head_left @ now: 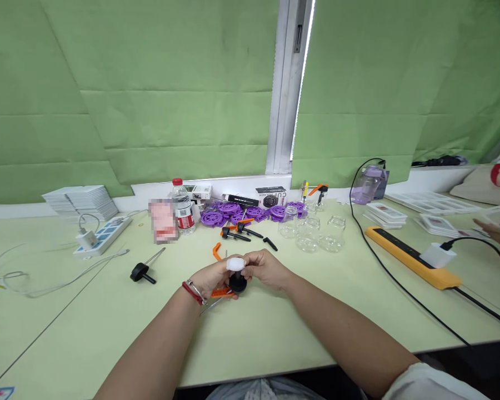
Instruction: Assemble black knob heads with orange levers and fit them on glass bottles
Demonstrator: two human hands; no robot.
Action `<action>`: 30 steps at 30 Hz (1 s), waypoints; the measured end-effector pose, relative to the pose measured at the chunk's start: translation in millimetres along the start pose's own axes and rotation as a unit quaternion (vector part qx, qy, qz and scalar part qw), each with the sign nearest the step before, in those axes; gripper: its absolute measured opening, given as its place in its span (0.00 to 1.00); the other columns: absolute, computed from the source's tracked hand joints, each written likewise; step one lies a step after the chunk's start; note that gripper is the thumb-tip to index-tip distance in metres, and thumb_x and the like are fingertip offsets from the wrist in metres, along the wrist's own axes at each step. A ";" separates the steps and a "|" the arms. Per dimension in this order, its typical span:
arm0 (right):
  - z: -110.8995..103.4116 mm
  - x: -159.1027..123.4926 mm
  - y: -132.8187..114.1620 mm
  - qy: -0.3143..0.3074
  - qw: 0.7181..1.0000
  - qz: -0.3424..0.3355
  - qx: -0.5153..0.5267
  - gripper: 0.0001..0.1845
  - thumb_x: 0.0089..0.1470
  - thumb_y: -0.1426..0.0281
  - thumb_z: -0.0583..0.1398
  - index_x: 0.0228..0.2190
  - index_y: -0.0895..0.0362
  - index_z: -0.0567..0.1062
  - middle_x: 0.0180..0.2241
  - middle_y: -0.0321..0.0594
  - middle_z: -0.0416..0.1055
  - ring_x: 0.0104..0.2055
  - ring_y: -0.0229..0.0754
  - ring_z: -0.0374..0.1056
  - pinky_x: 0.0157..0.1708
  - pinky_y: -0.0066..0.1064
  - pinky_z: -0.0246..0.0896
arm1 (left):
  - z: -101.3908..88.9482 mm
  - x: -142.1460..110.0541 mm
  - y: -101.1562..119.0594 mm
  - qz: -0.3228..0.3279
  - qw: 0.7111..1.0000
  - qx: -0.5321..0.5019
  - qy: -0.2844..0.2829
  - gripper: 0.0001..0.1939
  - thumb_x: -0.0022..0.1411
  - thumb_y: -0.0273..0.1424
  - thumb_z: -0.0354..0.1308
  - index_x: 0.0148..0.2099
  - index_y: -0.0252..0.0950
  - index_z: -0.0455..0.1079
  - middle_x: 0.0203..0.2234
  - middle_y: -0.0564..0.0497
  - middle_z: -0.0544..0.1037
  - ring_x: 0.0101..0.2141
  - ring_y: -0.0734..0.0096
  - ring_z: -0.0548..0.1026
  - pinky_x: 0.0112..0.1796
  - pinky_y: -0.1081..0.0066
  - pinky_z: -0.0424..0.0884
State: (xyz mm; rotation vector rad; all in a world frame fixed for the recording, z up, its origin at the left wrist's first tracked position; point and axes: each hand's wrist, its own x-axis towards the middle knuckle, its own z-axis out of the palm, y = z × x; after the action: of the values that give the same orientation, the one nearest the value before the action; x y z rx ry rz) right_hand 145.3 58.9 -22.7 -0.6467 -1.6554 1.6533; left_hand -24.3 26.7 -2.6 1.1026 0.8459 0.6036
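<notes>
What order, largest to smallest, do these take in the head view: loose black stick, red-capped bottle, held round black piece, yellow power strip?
1. Yellow power strip
2. Red-capped bottle
3. Held round black piece, partly hidden
4. Loose black stick

Before you, along the back edge of the pale green worktop (108, 333), there runs a low white ledge (150, 191), and above it one green cover (170, 83) hangs at the left and another green cover (379, 100) at the right, both creased. Between them you can see an upright window frame (284, 94) with a latch (299, 38), and beside it a narrow strip of bright light (304, 72).
</notes>
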 end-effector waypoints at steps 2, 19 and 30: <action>0.0 0.2 -0.2 -0.002 1.000 -0.002 -0.002 0.12 0.36 0.66 0.68 0.23 0.60 0.74 0.22 0.32 0.69 0.23 0.32 0.62 0.26 0.27 0.58 | 0.4 -0.4 0.0 -0.002 1.000 0.002 0.006 0.12 0.54 0.41 0.55 0.37 0.40 0.64 0.31 0.50 0.71 0.31 0.67 0.69 0.29 0.67 0.68; -5.2 3.0 3.1 -0.035 0.999 -0.006 0.032 0.16 0.33 0.66 0.70 0.25 0.61 0.73 0.24 0.33 0.71 0.23 0.31 0.62 0.25 0.26 0.59 | -0.6 2.1 -0.7 -0.002 1.000 -0.010 -0.004 0.16 0.51 0.41 0.58 0.40 0.39 0.63 0.30 0.51 0.70 0.30 0.68 0.70 0.29 0.66 0.69; -6.3 5.2 12.5 -0.014 0.999 -0.012 0.040 0.16 0.32 0.69 0.70 0.25 0.61 0.73 0.21 0.32 0.70 0.22 0.31 0.62 0.24 0.25 0.59 | 4.2 0.7 3.9 -0.001 1.000 -0.015 -0.008 0.19 0.49 0.42 0.59 0.41 0.38 0.63 0.28 0.51 0.70 0.27 0.69 0.67 0.27 0.67 0.68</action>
State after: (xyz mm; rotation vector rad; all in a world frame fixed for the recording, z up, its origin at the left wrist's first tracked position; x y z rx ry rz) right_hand 145.2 67.7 -34.8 -0.5656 -1.6011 1.7089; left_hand -20.6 26.4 1.7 1.0791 0.8216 0.6036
